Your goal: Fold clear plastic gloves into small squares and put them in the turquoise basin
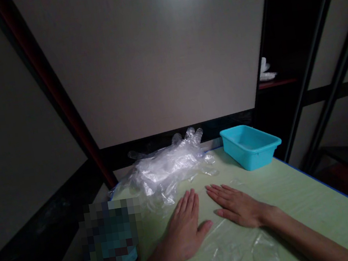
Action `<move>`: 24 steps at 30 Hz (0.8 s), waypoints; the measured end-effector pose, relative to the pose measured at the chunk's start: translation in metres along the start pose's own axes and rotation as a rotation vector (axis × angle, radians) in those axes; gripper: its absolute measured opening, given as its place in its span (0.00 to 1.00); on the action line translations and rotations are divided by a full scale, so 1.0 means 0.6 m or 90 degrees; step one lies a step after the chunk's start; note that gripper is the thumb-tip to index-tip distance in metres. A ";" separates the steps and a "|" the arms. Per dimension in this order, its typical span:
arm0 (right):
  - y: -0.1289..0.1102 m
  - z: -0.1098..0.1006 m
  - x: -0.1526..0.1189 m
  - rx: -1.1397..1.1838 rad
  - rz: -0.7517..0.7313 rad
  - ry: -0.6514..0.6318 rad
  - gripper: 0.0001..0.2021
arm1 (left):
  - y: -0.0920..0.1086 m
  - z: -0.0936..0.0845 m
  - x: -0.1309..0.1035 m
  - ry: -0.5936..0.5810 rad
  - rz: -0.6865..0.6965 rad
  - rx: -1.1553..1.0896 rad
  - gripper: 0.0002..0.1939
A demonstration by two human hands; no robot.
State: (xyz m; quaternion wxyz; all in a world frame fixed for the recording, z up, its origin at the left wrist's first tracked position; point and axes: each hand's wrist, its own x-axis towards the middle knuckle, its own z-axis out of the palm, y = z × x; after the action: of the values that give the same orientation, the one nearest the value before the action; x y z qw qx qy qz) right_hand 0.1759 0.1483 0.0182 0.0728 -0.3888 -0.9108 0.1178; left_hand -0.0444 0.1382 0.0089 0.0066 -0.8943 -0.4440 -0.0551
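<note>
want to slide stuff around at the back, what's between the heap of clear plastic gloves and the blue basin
In the head view, only a narrow strip of green tabletop shows between the gloves and the basin.

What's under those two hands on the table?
Thin clear plastic shows beside the left hand and right hand, lying on the green tabletop. Whatever is directly beneath them is covered, so I can't tell.

Bare hands, bare forearms (both, L/R)
</note>
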 end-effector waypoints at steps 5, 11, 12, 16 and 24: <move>0.050 -0.006 -0.027 -0.022 0.055 0.017 0.29 | -0.005 -0.003 0.002 -0.004 0.007 -0.010 0.37; 0.067 -0.003 -0.038 -0.050 0.103 0.033 0.29 | -0.012 -0.004 0.006 0.039 -0.007 -0.069 0.33; 0.067 -0.002 -0.039 -0.051 0.111 0.033 0.30 | -0.012 -0.006 0.007 0.063 -0.013 -0.081 0.31; 0.074 -0.001 -0.046 -0.059 0.167 0.042 0.32 | 0.005 -0.020 0.008 0.139 -0.026 -0.134 0.25; 0.031 -0.022 -0.038 -0.102 0.208 0.114 0.30 | 0.053 -0.028 0.001 0.087 -0.014 -0.154 0.27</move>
State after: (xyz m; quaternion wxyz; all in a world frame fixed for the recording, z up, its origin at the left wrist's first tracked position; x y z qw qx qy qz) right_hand 0.2072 0.1463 0.0249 0.1019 -0.5452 -0.8318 0.0203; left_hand -0.0204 0.1184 0.0266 -0.0719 -0.8778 -0.4423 -0.1694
